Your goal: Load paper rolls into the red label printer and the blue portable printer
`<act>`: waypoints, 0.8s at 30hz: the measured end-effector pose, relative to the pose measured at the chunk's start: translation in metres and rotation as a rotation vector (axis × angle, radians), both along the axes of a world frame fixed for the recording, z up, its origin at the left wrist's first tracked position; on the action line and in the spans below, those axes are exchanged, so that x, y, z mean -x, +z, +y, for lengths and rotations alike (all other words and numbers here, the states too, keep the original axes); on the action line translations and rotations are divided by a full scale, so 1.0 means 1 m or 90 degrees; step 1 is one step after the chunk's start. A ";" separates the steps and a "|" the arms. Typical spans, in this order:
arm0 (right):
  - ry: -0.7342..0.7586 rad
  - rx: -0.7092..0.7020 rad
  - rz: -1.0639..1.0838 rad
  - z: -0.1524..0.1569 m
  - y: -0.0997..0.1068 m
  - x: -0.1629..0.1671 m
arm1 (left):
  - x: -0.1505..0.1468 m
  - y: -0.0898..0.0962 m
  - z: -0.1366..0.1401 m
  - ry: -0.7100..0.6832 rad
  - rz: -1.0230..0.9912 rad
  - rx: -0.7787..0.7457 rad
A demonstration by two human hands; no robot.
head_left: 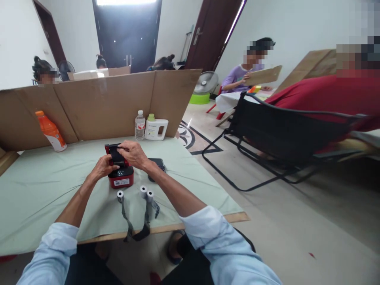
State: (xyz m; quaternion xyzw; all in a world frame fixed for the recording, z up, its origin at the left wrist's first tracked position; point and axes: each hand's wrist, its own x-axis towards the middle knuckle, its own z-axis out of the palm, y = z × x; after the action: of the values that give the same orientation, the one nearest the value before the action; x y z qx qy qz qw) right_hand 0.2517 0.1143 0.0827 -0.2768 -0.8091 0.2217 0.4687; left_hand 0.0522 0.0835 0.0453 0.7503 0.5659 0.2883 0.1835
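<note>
A small red and black receipt printer (121, 181) stands on the cloth-covered table with its black upper part raised. My left hand (103, 167) is closed on the printer's left side, the thumb at the front. My right hand (134, 153) grips the raised black part at the upper right, fingers bent over it. What lies between the fingers is partly hidden. In front of the printer stand a white paper roll (120, 195) and two more paper rolls (146, 192), with dark strips trailing over the table's front edge. A dark device (157, 164) sits partly behind my right forearm.
An orange bottle (51, 130), a clear bottle (139, 126) and a white jug (156, 130) stand along the cardboard screen (103, 105). A black folding chair (261, 134) is to the right. Other people sit behind the screen and at the right.
</note>
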 end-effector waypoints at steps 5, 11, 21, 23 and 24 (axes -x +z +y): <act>0.035 0.018 0.106 -0.023 0.024 -0.020 | -0.008 0.012 -0.007 -0.022 -0.016 -0.029; -0.064 0.114 0.145 -0.080 0.016 -0.102 | -0.049 0.039 -0.028 -0.113 -0.021 -0.097; -0.209 0.380 0.051 -0.137 -0.075 -0.209 | -0.154 0.013 -0.038 -0.348 0.208 -0.038; -0.179 0.430 0.021 -0.141 -0.086 -0.218 | -0.165 0.005 -0.037 -0.370 0.258 -0.010; -0.158 0.450 0.006 -0.142 -0.089 -0.222 | -0.168 0.002 -0.037 -0.376 0.279 0.002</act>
State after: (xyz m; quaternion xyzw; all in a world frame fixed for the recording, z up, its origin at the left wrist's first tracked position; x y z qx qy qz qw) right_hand 0.4736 -0.0278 -0.0068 -0.5164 -0.6406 0.4303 0.3714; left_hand 0.2207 0.0463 0.0471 0.9250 0.3510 0.0547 0.1346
